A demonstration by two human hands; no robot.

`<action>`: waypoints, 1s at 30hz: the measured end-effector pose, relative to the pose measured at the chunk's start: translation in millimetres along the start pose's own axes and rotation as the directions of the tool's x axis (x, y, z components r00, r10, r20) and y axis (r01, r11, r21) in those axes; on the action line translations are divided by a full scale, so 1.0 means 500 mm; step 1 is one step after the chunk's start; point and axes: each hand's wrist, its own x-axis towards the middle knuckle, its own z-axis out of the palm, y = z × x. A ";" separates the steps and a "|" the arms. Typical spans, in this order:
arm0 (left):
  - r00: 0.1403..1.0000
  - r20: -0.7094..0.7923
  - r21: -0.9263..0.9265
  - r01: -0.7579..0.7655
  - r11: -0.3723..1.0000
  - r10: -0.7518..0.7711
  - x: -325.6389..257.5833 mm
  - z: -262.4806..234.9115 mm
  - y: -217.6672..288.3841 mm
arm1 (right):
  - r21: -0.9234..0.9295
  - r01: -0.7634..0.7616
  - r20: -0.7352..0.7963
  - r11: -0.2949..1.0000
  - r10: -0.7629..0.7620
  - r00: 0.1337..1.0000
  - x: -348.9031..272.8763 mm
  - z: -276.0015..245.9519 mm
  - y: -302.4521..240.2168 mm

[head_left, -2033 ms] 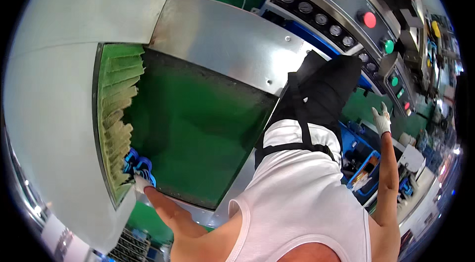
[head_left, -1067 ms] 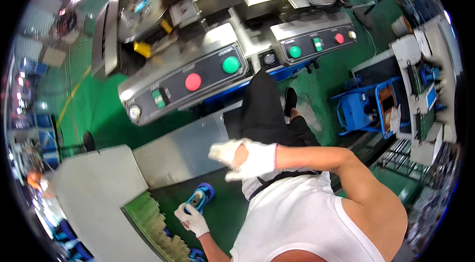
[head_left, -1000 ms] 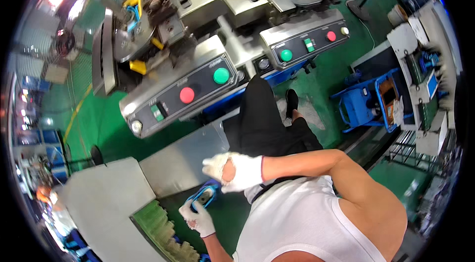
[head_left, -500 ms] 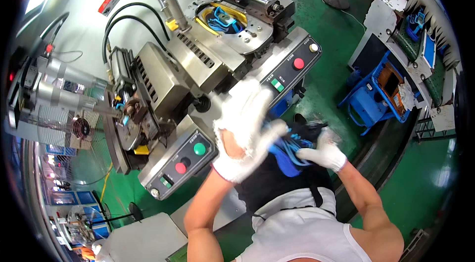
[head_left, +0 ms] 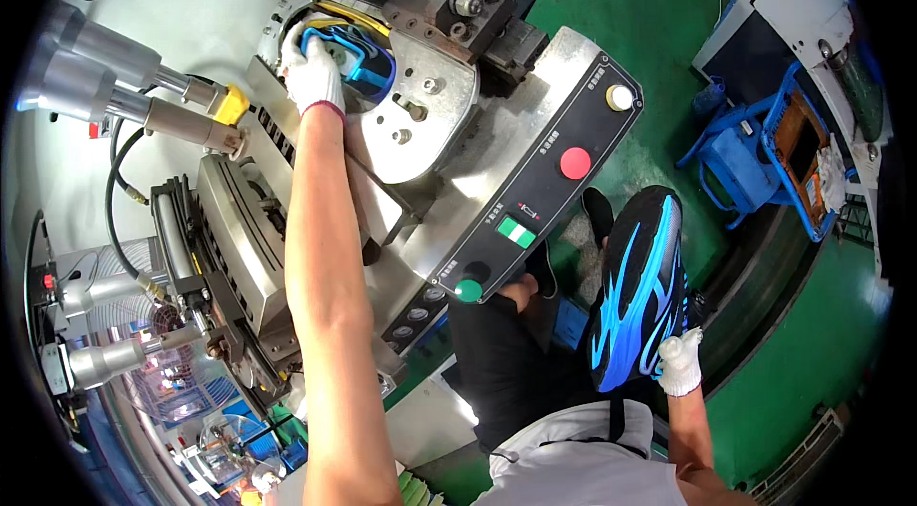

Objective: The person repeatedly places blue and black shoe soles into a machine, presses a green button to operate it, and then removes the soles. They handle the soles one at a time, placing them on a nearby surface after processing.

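Observation:
My left arm stretches up to the machine. My gloved left hand (head_left: 313, 78) is at the near left rim of a blue shoe (head_left: 351, 62) seated in the machine's rounded opening. Its thumb and fingers close on the shoe's edge; some fingertips are hidden. At the lower right, my gloved right hand (head_left: 680, 365) grips a second shoe, a black and blue sports shoe (head_left: 634, 291), by its lower end. That shoe's patterned sole faces up and hides most of its upper. Both gloves are white knit.
A control panel (head_left: 535, 186) with red, green and white buttons slants between the machine and me. Metal cylinders (head_left: 143, 66) jut in from the left, beside a second press station (head_left: 234, 248). A blue chair (head_left: 735, 162) stands on the green floor at right.
My left hand has gone from beside the shoe at my body up to the shoe in the machine. The shoe in my right hand now shows its sole. The view has shifted.

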 end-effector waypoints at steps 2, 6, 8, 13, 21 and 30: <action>0.995 -0.073 0.084 -0.063 0.995 0.069 0.011 0.011 -0.007 | 0.109 0.060 0.100 0.992 -0.071 0.992 0.001 0.005 0.000; 0.990 -0.142 -0.232 -0.018 0.973 -0.016 0.003 -0.034 0.053 | 0.116 0.105 0.130 0.988 -0.120 0.984 -0.018 0.016 -0.017; 0.982 -0.186 -0.219 -0.066 0.973 0.025 -0.036 -0.098 0.100 | 0.070 0.095 0.036 0.993 -0.098 0.995 -0.036 0.028 -0.034; 0.902 -0.302 -0.275 -0.393 0.878 0.309 -0.228 -0.318 0.211 | 0.196 0.453 0.169 0.870 -0.485 0.858 -0.070 0.100 -0.115; 0.788 0.402 -0.539 -0.208 0.816 0.466 -0.718 -0.602 0.104 | -0.389 0.764 0.327 0.515 -0.698 0.637 -0.121 0.366 -0.471; 0.754 0.626 -0.313 0.009 0.950 0.199 -0.980 -0.679 -0.100 | -0.300 0.936 0.811 0.185 -0.467 0.352 -0.128 0.907 -0.811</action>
